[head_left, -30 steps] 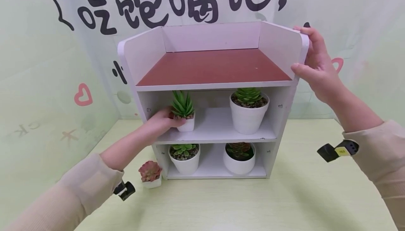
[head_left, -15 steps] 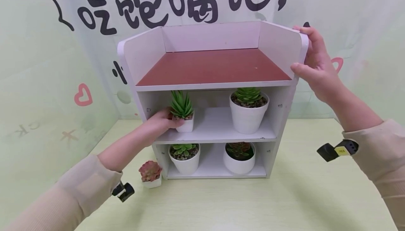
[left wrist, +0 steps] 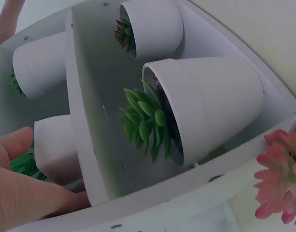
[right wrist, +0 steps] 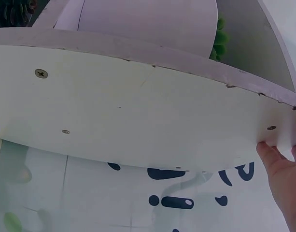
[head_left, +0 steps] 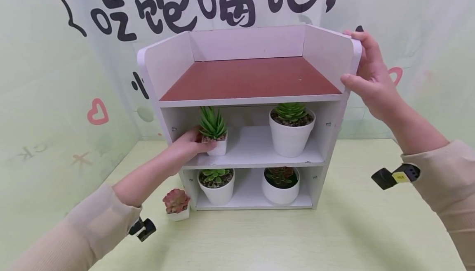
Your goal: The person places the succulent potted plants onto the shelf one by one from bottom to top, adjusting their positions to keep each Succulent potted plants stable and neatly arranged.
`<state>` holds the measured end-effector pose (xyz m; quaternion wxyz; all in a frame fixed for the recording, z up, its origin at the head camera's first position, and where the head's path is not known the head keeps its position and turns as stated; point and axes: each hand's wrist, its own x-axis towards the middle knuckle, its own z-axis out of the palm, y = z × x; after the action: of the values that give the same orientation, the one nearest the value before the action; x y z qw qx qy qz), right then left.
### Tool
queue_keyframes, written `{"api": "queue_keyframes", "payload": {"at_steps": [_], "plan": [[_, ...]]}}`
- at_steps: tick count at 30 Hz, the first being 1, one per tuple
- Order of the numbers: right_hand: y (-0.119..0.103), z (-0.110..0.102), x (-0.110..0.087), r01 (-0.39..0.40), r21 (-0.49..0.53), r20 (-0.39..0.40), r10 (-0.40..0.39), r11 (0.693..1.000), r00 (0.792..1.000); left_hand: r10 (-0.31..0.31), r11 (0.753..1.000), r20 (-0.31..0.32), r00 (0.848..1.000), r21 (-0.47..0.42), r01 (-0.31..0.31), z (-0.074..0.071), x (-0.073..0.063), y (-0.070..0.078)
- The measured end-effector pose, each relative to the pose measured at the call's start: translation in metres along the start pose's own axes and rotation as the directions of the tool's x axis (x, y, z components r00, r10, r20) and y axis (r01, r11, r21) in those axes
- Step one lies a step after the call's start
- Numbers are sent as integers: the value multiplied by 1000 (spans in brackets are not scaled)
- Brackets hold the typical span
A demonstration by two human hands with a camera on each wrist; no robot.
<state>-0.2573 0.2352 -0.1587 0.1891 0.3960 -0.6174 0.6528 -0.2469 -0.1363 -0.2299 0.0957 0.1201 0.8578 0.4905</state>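
My left hand (head_left: 184,146) reaches into the left side of the upper compartment. It holds a small white pot (head_left: 219,148) with a spiky green succulent (head_left: 212,125), thumb on the near side, the other fingers partly hidden. In the left wrist view this pot (left wrist: 58,150) sits right at the middle board. My right hand (head_left: 375,79) grips the raised right side panel of the white shelf unit (head_left: 256,165), thumb at its front edge. In the right wrist view fingertips (right wrist: 264,147) touch the panel's outer face.
A larger potted succulent (head_left: 291,139) stands right on the same board. Below are a green succulent pot (head_left: 218,192) and a round pot (head_left: 281,192). A pink succulent (head_left: 176,201) stands on the table (head_left: 259,238) beside the unit's left foot. The top has a reddish-brown surface (head_left: 252,79).
The left hand and the spiky succulent's pot have shifted slightly left and toward the shelf's front edge; the left forearm has drawn back a little. The right hand stays in place.
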Motion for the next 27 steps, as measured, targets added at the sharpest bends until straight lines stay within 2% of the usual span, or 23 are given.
{"api": "queue_keyframes", "payload": {"at_steps": [3, 5, 8, 11, 13, 17, 21, 24, 27], "plan": [[1, 1, 1, -1, -3, 1, 1, 1000, 1000, -9, 1000, -22, 1000, 10, 9, -1, -13, -1], [1, 2, 1, -2, 0, 4, 2, 1000, 1000, -1, 1000, -30, 1000, 23, 2, -1, -29, 0], [1, 2, 1, 1, 3, -3, -1, 1000, 1000, 71, 997, -23, 997, 34, -70, -2, -58, -4], [2, 1, 1, 6, 10, -14, -6, 1000, 1000, 145, 989, 8, 989, 23, -145, -7, -84, -19], [2, 0, 0, 9, 12, -19, -9, 1000, 1000, 162, 986, 17, 987, 36, -163, -13, -94, -37], [3, 1, 0, 20, 30, -14, -20, 999, 1000, 69, 989, 34, 997, 127, -73, -24, -103, -81], [3, 0, 0, 31, 54, -1, -31, 998, 1000, -41, 973, 20, 999, 228, 35, -27, -101, -118], [3, 0, 0, 33, 64, 5, -33, 997, 999, -82, 956, -16, 997, 283, 83, -27, -94, -138], [4, 0, 0, 31, 71, 9, -32, 997, 999, -107, 947, -15, 994, 303, 107, -27, -87, -151]]}}
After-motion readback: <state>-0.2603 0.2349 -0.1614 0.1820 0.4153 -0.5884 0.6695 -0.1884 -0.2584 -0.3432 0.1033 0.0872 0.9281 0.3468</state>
